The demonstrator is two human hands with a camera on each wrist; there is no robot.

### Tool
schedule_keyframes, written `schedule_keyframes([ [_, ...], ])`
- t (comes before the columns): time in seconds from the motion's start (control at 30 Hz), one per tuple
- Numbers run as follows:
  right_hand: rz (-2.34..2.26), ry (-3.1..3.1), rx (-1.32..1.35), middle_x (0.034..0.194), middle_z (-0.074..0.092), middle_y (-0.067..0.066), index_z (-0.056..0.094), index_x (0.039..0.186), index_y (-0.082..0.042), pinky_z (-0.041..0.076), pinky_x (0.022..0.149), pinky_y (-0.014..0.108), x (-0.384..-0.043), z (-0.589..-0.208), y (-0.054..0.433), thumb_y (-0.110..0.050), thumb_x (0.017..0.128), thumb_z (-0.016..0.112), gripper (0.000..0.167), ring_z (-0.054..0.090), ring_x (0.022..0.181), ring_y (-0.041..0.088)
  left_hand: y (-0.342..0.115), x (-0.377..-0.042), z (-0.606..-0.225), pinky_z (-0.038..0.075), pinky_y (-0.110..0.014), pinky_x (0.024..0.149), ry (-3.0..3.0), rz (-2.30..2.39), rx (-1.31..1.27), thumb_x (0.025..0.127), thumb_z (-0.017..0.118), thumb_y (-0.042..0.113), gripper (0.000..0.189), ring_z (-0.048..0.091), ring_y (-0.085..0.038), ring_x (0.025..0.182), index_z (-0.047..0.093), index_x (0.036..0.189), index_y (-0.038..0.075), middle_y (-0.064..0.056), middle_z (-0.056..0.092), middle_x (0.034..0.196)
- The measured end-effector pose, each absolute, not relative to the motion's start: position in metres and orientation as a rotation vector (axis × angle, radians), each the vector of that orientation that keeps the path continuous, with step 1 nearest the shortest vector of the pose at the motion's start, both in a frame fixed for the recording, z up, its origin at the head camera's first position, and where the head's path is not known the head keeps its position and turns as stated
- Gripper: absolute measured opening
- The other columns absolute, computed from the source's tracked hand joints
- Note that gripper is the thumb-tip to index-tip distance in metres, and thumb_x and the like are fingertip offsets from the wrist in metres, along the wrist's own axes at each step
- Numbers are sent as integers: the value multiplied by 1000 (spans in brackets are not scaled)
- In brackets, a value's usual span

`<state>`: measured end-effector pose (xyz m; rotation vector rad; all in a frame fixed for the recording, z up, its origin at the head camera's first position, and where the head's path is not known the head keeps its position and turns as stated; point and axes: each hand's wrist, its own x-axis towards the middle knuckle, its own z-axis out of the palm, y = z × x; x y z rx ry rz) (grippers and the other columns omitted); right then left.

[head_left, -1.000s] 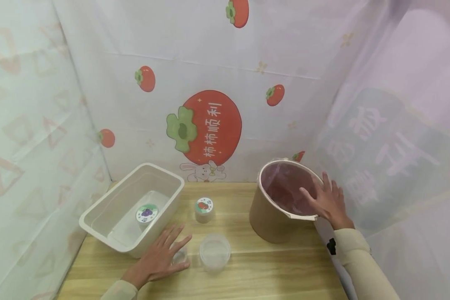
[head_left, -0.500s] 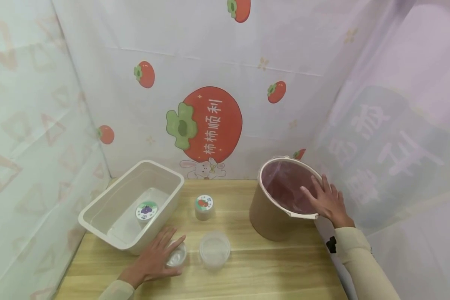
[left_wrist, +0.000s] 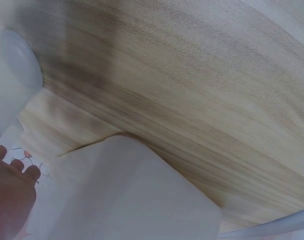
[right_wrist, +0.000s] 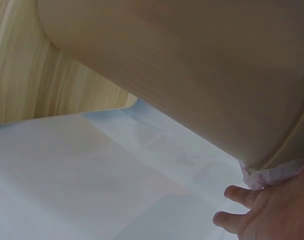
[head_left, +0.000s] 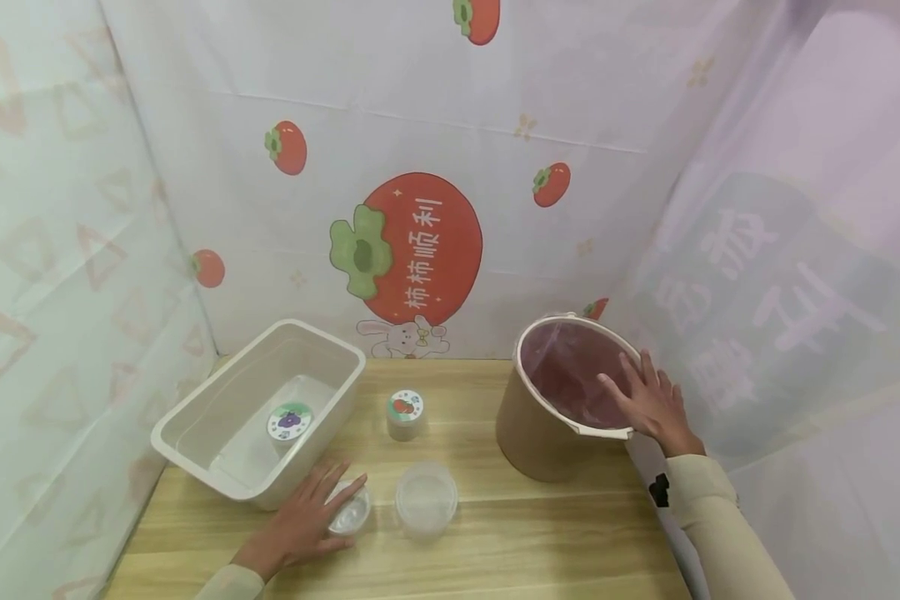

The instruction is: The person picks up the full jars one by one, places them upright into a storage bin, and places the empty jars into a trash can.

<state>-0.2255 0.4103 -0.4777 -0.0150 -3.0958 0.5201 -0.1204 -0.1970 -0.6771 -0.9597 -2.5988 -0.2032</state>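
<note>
Three printed cloth sheets (head_left: 592, 92) enclose the area, one beyond both hands and one at each side. Beneath the hands lies a wood-grain tabletop (head_left: 525, 542). A cream rectangular basin (head_left: 300, 354) stands just ahead of the left hand (head_left: 303, 517), slightly to its left. A brown round bin (head_left: 528, 437), lined with a purplish plastic bag (head_left: 570, 371), is at the right hand (head_left: 654, 410); that hand rests on the rim, digits widely spread, thumb over the opening, nothing gripped. The left hand is part-opened, thumb and forefinger apart about a small clear plastic cup (head_left: 351, 515); whether they bear on it cannot be determined. Right of the left hand, well apart from the bin, is a wider clear round container (head_left: 426, 500). Ahead of it stands a red-fruit-labelled tub (head_left: 405, 414). A grape-labelled tub (head_left: 289, 421) sits upright inside the basin, ahead of the left hand.
</note>
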Motion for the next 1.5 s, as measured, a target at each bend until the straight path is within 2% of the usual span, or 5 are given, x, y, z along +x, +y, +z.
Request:
schedule_keyframes([
  [0.3, 535, -3104, -6, 181, -8, 28, 15, 176, -14, 5, 116, 90, -226, -478, 409, -73, 109, 35, 91, 9, 156, 70, -196, -120, -675, 49, -63, 113, -2633, -236, -973, 81, 88, 63, 94, 55, -48, 141, 56, 159, 21, -18, 58, 152],
  [0.43, 536, -3102, -9, 181, -8, 28, 15, 176, -15, 5, 117, 89, -226, -480, 411, -73, 108, 36, 92, 9, 157, 69, -194, -120, -674, 19, -48, 137, -2652, -278, -932, 80, 88, 61, 95, 53, -48, 145, 53, 161, 25, -15, 58, 152],
  [0.53, 520, -3100, -9, 181, -8, 27, 14, 176, -17, 6, 116, 90, -228, -483, 415, -75, 108, 35, 92, 10, 156, 70, -193, -120, -670, -1, -39, 135, -2653, -277, -911, 80, 88, 61, 97, 51, -47, 147, 51, 163, 27, -15, 57, 155],
  [0.73, 543, -3102, 2, 181, -9, 28, 14, 177, -17, 5, 116, 90, -226, -483, 416, -76, 107, 34, 93, 8, 155, 72, -185, -127, -656, 43, -64, 120, -2667, -235, -930, 83, 85, 63, 98, 49, -49, 147, 47, 165, 26, -17, 54, 155],
  [1.5, 543, -3096, 7, 181, -8, 29, 16, 176, -15, 5, 115, 91, -226, -480, 413, -77, 107, 35, 94, 9, 154, 73, -144, -177, -582, 43, -66, 119, -2581, -394, -1009, 92, 81, 56, 91, 50, -51, 145, 46, 166, 18, -25, 55, 152],
])
